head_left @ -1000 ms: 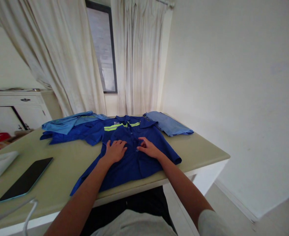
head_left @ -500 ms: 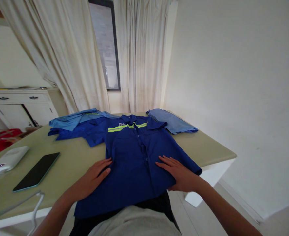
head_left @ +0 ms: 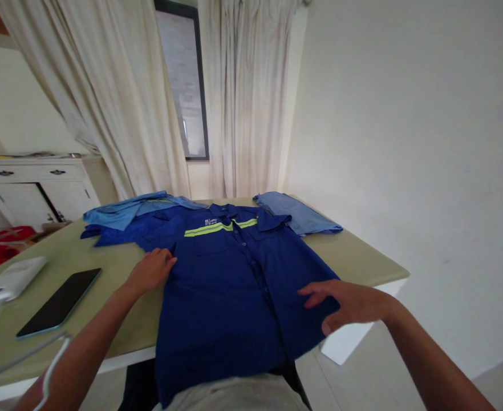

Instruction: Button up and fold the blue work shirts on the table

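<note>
A dark blue short-sleeved work shirt (head_left: 221, 297) lies front up on the table, with a yellow-green and grey stripe across its chest. Its lower end hangs over the near edge, against my body. My left hand (head_left: 151, 269) is at the shirt's left side, near the sleeve, its fingers closed together on the cloth. Over the lower right side of the shirt is my right hand (head_left: 348, 302), thumb and fingers apart, holding nothing. Whether its fingertips touch the fabric is hard to tell.
Light blue garments (head_left: 123, 211) lie over darker blue cloth at the back left. A folded light blue garment (head_left: 296, 211) is at the back right. On the left are a black phone (head_left: 61, 302), a white device (head_left: 14, 279) and a pale cable (head_left: 52, 365). A wall (head_left: 426, 171) stands right.
My left hand has moved from the shirt's front up to its left side and closed there. My right hand has shifted right and lifted. The shirt's lower left corner has swung right.
</note>
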The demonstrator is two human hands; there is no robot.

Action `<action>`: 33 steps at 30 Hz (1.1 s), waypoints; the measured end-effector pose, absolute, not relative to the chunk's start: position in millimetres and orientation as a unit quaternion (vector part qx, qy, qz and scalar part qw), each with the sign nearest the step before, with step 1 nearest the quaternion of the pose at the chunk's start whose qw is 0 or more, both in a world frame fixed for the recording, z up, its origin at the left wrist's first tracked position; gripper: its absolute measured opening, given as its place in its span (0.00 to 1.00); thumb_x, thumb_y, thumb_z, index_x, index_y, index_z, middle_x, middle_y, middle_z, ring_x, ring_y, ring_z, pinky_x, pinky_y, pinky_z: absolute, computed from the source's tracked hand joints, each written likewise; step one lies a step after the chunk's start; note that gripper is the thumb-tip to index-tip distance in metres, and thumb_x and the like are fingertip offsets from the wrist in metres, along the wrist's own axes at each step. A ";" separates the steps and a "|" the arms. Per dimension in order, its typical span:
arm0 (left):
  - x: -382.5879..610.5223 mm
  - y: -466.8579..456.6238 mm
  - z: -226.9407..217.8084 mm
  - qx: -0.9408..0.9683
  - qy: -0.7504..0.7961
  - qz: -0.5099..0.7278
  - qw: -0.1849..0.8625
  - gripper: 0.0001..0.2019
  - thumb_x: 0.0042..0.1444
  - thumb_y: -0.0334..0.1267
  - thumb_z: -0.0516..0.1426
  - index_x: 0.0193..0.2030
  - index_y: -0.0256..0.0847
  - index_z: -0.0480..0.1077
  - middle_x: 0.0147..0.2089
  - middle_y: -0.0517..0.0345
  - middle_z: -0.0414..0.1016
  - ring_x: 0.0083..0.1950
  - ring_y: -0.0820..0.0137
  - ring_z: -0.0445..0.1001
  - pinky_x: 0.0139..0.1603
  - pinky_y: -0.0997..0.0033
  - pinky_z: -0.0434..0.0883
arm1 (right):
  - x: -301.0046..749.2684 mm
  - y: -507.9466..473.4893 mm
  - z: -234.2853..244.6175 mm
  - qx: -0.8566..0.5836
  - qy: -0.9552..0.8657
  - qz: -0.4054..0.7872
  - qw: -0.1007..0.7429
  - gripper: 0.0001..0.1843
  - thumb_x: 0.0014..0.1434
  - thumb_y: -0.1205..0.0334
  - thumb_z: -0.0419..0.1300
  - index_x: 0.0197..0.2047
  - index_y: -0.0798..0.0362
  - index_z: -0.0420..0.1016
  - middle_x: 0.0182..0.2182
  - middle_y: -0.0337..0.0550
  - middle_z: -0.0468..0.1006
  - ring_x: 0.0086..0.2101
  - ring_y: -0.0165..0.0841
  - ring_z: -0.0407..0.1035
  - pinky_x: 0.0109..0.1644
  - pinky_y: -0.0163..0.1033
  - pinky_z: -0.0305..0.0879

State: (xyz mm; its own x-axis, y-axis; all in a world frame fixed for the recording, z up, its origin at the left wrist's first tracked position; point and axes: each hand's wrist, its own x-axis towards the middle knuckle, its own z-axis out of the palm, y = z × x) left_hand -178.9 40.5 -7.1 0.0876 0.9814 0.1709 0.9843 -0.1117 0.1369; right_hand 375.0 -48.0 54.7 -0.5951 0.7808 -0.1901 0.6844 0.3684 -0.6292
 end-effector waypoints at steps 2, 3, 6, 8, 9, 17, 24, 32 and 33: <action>-158.2 43.0 -8.6 -0.719 -0.685 -0.108 0.045 0.26 0.67 0.49 0.44 0.52 0.32 0.75 0.59 0.33 0.75 0.60 0.46 0.73 0.63 0.44 0.67 | 365.4 -24.2 60.4 -0.439 -0.836 0.313 0.100 0.40 0.58 0.39 0.67 0.71 0.39 0.68 0.60 0.48 0.78 0.57 0.44 0.74 0.61 0.45 0.70; -143.6 40.1 -9.3 -0.718 -0.684 -0.111 0.060 0.27 0.67 0.49 0.44 0.57 0.31 0.73 0.65 0.32 0.70 0.65 0.44 0.69 0.64 0.42 0.65 | 359.7 -6.1 60.7 -0.442 -0.847 0.272 0.120 0.37 0.62 0.40 0.64 0.71 0.41 0.67 0.62 0.48 0.76 0.59 0.44 0.72 0.64 0.47 0.68; -87.6 18.5 -10.0 -0.756 -0.630 -0.147 0.100 0.29 0.68 0.49 0.49 0.69 0.35 0.65 0.77 0.37 0.56 0.74 0.44 0.58 0.71 0.37 0.56 | 341.6 65.8 53.6 -0.469 -0.864 0.108 0.151 0.31 0.64 0.51 0.63 0.68 0.49 0.71 0.64 0.54 0.72 0.63 0.48 0.67 0.70 0.53 0.58; -46.9 0.0 -9.6 -0.825 -0.542 -0.148 0.066 0.28 0.70 0.51 0.48 0.73 0.45 0.62 0.78 0.45 0.55 0.75 0.50 0.57 0.74 0.40 0.52 | 329.9 116.1 46.1 -0.502 -0.854 0.015 0.140 0.32 0.62 0.63 0.64 0.69 0.53 0.69 0.66 0.57 0.70 0.64 0.48 0.65 0.71 0.53 0.58; -27.9 -8.1 -9.8 -0.856 -0.496 -0.143 0.031 0.28 0.71 0.54 0.47 0.74 0.49 0.60 0.78 0.49 0.55 0.76 0.52 0.58 0.75 0.42 0.53 | 324.5 138.0 42.2 -0.525 -0.840 -0.024 0.132 0.33 0.61 0.67 0.64 0.69 0.54 0.68 0.67 0.58 0.68 0.65 0.48 0.64 0.71 0.53 0.57; 16.9 -24.3 -23.4 -0.921 -0.364 -0.102 -0.096 0.36 0.68 0.64 0.48 0.79 0.59 0.47 0.81 0.50 0.45 0.80 0.48 0.49 0.76 0.34 0.50 | 302.2 196.0 11.4 -0.605 -0.779 -0.130 0.099 0.17 0.65 0.69 0.59 0.55 0.55 0.78 0.59 0.59 0.76 0.63 0.46 0.65 0.71 0.52 0.48; -44.2 -56.4 -14.3 -0.922 -0.344 -0.110 -0.139 0.39 0.62 0.62 0.58 0.77 0.60 0.53 0.81 0.51 0.44 0.79 0.48 0.50 0.77 0.36 0.52 | 321.7 196.3 31.0 -0.682 -0.695 -0.115 0.197 0.23 0.74 0.61 0.42 0.58 0.60 0.73 0.49 0.64 0.80 0.52 0.49 0.73 0.61 0.52 0.58; -3.9 -17.1 18.7 -0.911 -0.358 -0.165 -0.121 0.19 0.73 0.47 0.47 0.61 0.49 0.74 0.62 0.51 0.77 0.65 0.60 0.71 0.69 0.51 0.64 | 319.7 197.0 49.9 -0.749 -0.553 -0.111 0.348 0.26 0.63 0.66 0.53 0.64 0.59 0.68 0.58 0.64 0.73 0.58 0.53 0.66 0.59 0.53 0.60; 4.7 3.1 19.9 -0.913 -0.354 -0.170 -0.107 0.20 0.73 0.47 0.47 0.62 0.48 0.73 0.64 0.51 0.75 0.66 0.59 0.70 0.70 0.51 0.63 | 303.5 197.9 48.1 -0.717 -0.596 -0.112 0.343 0.25 0.64 0.66 0.53 0.64 0.58 0.68 0.58 0.63 0.73 0.58 0.52 0.65 0.59 0.51 0.60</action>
State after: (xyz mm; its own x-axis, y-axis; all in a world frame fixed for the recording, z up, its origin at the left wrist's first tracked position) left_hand 4.7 3.1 19.9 0.6916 0.6833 0.2339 0.6106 -0.7262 0.3159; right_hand 303.5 197.9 48.1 0.2640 0.7777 0.5705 0.9321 -0.0537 -0.3582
